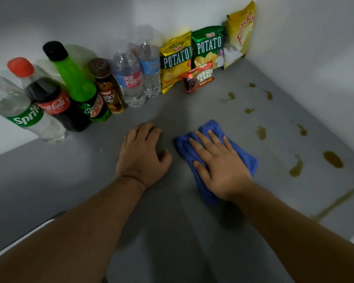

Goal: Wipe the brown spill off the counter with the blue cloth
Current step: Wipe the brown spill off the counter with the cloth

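A folded blue cloth (243, 156) lies on the grey counter (90, 176), and my right hand (217, 164) presses flat on top of it with fingers spread. My left hand (141, 156) rests palm down on the bare counter just left of the cloth, holding nothing. The brown spill (333, 159) is scattered as several blotches and drips to the right of the cloth, from near the back corner down to a long streak (335, 204) at the right edge. The cloth does not touch any blotch.
Several drink bottles (57, 103) stand in a row along the back wall at left. Snack bags (176, 60) and a small red packet (198, 78) lean in the back corner. A white wall (325, 68) borders the counter on the right.
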`<state>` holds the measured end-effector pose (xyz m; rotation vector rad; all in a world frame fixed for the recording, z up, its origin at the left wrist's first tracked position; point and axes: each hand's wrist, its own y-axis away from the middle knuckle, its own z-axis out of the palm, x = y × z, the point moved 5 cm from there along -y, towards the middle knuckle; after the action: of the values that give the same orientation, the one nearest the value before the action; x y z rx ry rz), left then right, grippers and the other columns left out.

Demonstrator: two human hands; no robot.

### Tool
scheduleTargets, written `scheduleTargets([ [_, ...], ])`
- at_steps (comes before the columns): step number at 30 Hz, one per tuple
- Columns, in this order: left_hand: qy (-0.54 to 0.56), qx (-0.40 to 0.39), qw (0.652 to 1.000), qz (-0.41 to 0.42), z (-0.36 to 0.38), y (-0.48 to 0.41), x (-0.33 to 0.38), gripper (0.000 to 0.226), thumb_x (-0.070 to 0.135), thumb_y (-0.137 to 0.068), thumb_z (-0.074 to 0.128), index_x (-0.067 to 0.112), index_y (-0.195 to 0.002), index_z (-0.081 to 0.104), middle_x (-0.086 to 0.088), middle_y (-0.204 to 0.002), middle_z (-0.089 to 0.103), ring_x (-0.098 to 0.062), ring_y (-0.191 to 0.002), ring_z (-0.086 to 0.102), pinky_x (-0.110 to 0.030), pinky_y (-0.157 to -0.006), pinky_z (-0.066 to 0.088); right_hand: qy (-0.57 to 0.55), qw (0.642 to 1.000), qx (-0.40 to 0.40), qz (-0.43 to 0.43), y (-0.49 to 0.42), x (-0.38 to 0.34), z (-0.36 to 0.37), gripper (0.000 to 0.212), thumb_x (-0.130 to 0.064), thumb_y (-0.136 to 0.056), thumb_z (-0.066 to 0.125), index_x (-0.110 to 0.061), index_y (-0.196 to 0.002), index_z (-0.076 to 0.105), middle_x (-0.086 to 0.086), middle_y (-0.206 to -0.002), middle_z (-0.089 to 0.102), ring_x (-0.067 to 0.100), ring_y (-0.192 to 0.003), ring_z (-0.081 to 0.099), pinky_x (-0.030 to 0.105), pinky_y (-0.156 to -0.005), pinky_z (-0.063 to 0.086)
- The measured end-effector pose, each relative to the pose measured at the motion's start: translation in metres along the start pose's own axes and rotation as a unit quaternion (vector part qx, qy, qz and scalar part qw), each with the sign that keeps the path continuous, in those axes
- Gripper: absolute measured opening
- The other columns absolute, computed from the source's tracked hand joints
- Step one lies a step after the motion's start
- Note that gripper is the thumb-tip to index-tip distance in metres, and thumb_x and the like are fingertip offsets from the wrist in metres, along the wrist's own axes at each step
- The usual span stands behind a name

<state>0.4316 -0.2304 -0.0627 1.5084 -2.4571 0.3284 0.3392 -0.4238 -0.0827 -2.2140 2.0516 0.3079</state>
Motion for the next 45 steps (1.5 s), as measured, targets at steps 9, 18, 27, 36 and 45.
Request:
scheduleTargets([
  [9, 0.0, -0.011, 1.0, 0.01, 0.003, 0.0, 0.001, 0.062, 0.054, -0.087, 0.048, 0.018, -0.137, 0.056, -0.005, -0.15, 0.049, -0.034, -0.135, 0.044, -0.054, -0.109, 0.045, 0.004, 0.997, 0.008, 0.083, 0.023, 0.058, -0.019, 0.063, -0.057, -0.104, 0.029, -0.037, -0.163, 0.023, -0.008, -0.173, 0.017, 0.021, -0.16, 0.004, 0.054, -0.129, 0.004],
  [18, -0.01, -0.009, 1.0, 0.023, -0.006, 0.006, 0.011, 0.06, 0.049, -0.086, 0.05, 0.016, -0.135, 0.056, -0.009, -0.149, 0.049, -0.036, -0.134, 0.046, -0.057, -0.111, 0.043, -0.001, 0.999, 0.005, 0.045, 0.098, -0.008, 0.007, 0.063, -0.055, -0.106, 0.029, -0.032, -0.164, 0.021, -0.007, -0.173, 0.014, 0.02, -0.161, 0.0, 0.05, -0.129, 0.004],
  [27, -0.046, 0.032, 0.993, 0.103, -0.005, 0.013, 0.019, 0.051, 0.044, -0.09, 0.048, 0.01, -0.122, 0.067, -0.012, -0.131, 0.065, -0.038, -0.117, 0.059, -0.05, -0.102, 0.045, 0.004, 0.991, 0.021, 0.13, 0.118, 0.041, -0.012, 0.061, -0.054, -0.104, 0.037, -0.037, -0.162, 0.025, -0.01, -0.173, 0.017, 0.019, -0.16, 0.003, 0.051, -0.129, 0.003],
  [36, 0.004, 0.03, 0.987, 0.156, 0.005, 0.032, 0.07, 0.039, 0.032, -0.09, 0.058, 0.007, -0.117, 0.069, -0.015, -0.126, 0.067, -0.04, -0.11, 0.064, -0.05, -0.099, 0.051, -0.014, 1.0, -0.008, 0.024, 0.184, 0.0, 0.012, 0.062, -0.058, -0.107, 0.03, -0.034, -0.163, 0.022, -0.008, -0.174, 0.012, 0.018, -0.161, -0.004, 0.051, -0.129, 0.001],
  [45, 0.082, -0.037, 0.989, 0.117, 0.037, 0.076, 0.152, 0.043, 0.03, -0.084, 0.06, 0.012, -0.122, 0.068, -0.009, -0.138, 0.062, -0.036, -0.127, 0.056, -0.052, -0.11, 0.044, -0.024, 0.989, 0.001, 0.144, 0.194, 0.048, -0.007, 0.06, -0.056, -0.105, 0.029, -0.04, -0.162, 0.024, -0.014, -0.172, 0.013, 0.015, -0.16, -0.002, 0.055, -0.128, 0.006],
])
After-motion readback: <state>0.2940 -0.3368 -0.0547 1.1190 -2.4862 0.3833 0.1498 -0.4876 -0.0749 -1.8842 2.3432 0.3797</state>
